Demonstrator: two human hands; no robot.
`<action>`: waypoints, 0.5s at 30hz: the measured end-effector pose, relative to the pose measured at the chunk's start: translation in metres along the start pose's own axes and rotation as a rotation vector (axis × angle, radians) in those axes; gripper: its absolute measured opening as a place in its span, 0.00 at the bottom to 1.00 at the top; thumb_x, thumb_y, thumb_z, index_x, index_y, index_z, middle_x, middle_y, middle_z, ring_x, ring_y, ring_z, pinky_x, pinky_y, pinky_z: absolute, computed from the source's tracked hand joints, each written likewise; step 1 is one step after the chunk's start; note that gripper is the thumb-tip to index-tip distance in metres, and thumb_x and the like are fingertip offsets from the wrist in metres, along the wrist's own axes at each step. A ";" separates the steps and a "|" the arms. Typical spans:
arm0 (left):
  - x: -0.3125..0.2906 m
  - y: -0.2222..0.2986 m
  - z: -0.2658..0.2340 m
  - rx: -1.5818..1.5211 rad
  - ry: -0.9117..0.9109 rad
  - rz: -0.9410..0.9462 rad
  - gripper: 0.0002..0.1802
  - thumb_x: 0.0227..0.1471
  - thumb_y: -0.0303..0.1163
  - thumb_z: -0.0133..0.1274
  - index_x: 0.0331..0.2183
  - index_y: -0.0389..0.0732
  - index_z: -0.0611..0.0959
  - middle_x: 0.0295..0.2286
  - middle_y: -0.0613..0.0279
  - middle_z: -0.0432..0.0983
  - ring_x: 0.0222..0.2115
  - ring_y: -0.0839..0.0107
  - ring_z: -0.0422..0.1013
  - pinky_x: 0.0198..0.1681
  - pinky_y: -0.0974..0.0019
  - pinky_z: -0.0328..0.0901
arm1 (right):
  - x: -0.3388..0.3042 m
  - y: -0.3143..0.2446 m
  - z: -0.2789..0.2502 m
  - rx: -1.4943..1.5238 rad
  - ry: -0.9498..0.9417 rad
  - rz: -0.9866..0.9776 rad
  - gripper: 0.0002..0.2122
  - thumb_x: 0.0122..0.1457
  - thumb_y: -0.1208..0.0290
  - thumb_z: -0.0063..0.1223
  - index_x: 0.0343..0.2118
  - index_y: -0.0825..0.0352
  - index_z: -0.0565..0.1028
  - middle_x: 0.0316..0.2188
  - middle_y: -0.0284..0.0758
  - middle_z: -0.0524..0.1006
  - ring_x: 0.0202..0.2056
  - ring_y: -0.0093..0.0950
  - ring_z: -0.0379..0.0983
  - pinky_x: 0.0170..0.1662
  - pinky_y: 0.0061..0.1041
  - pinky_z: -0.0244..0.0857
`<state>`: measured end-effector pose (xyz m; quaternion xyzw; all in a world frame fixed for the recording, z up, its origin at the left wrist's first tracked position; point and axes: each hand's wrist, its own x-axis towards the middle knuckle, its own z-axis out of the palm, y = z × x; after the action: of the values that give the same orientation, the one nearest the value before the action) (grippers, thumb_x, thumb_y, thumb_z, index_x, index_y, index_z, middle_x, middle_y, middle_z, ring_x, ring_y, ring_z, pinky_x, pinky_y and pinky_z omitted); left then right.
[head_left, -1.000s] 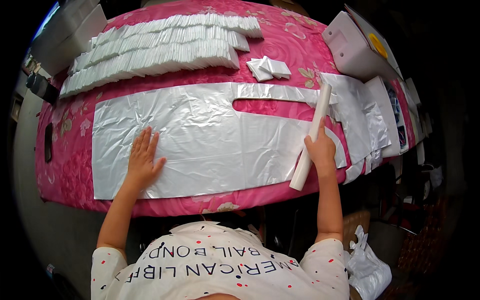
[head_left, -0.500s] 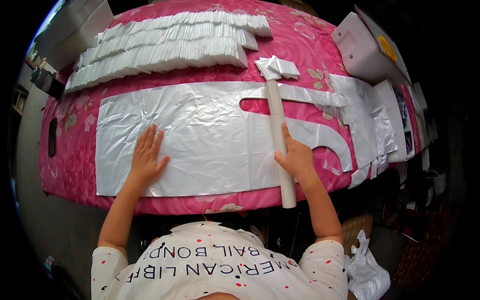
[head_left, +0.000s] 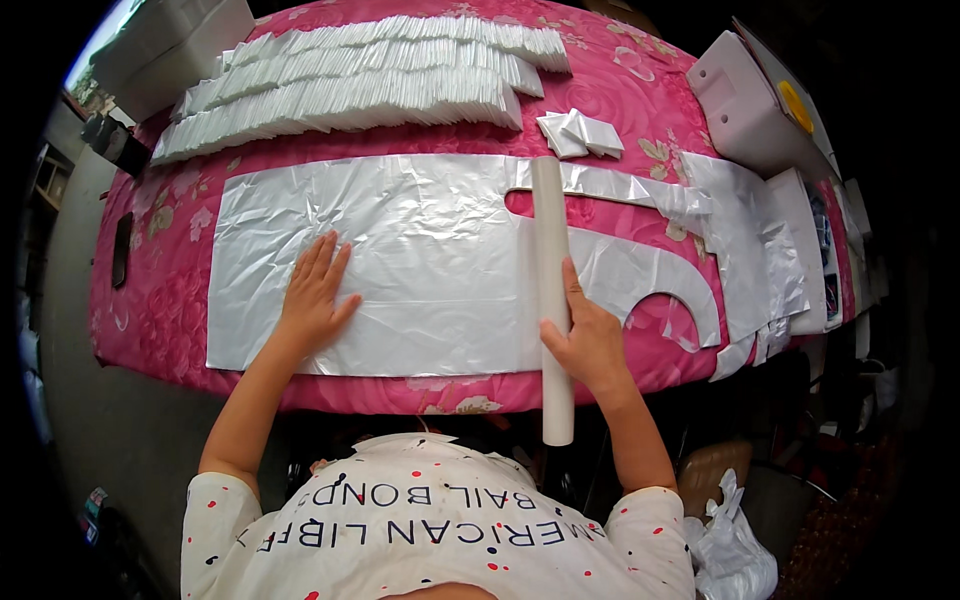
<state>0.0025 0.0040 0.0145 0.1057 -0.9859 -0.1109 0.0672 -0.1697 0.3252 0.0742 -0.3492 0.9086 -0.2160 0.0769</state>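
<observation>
A white plastic vest-style bag (head_left: 420, 250) lies flat across the table, its cut-out handles pointing right. My left hand (head_left: 317, 295) rests palm down on its left half, fingers stretched out and slightly spread. In my right hand (head_left: 588, 335) is a long pale tube (head_left: 551, 240), the index finger laid along it and the thumb across its top. The tube lies crosswise over the bag near the base of the handles. Its lower end sticks out past the table's front edge.
Rows of folded white plastic bags (head_left: 350, 100) stand packed at the back; a few folded ones (head_left: 580, 133) lie right of them. A phone (head_left: 122, 250) lies at left near a dark bottle (head_left: 115, 145). Foam boxes (head_left: 740, 100) and loose plastic sheets (head_left: 745, 240) occupy the right side.
My right hand has brought the tube leftward along the bag and a little toward me. My left hand stays flat on the bag. The whole view has shifted slightly.
</observation>
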 end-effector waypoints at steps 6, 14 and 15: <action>0.002 0.011 0.009 -0.025 0.084 0.062 0.41 0.47 0.42 0.50 0.58 0.39 0.54 0.60 0.49 0.41 0.61 0.53 0.38 0.61 0.52 0.38 | 0.009 -0.066 0.060 -0.035 -0.256 -0.066 0.40 0.49 0.56 0.52 0.62 0.65 0.46 0.20 0.40 0.73 0.21 0.37 0.72 0.27 0.33 0.66; 0.009 0.124 0.031 -0.408 -0.070 0.288 0.43 0.46 0.50 0.50 0.57 0.37 0.56 0.59 0.39 0.38 0.59 0.42 0.37 0.59 0.48 0.40 | 0.012 0.066 0.044 -0.094 0.064 -0.217 0.29 0.54 0.55 0.48 0.55 0.67 0.61 0.58 0.43 0.57 0.60 0.40 0.49 0.60 0.35 0.45; 0.012 0.132 0.033 -0.428 -0.068 0.279 0.43 0.46 0.50 0.50 0.57 0.37 0.57 0.59 0.38 0.38 0.59 0.41 0.37 0.59 0.48 0.40 | 0.012 0.091 0.032 -0.154 0.067 -0.212 0.27 0.55 0.58 0.46 0.55 0.67 0.62 0.59 0.41 0.55 0.61 0.39 0.47 0.60 0.35 0.44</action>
<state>-0.0400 0.1334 0.0143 -0.0517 -0.9466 -0.3104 0.0695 -0.2233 0.3666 0.0050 -0.4406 0.8826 -0.1639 -0.0039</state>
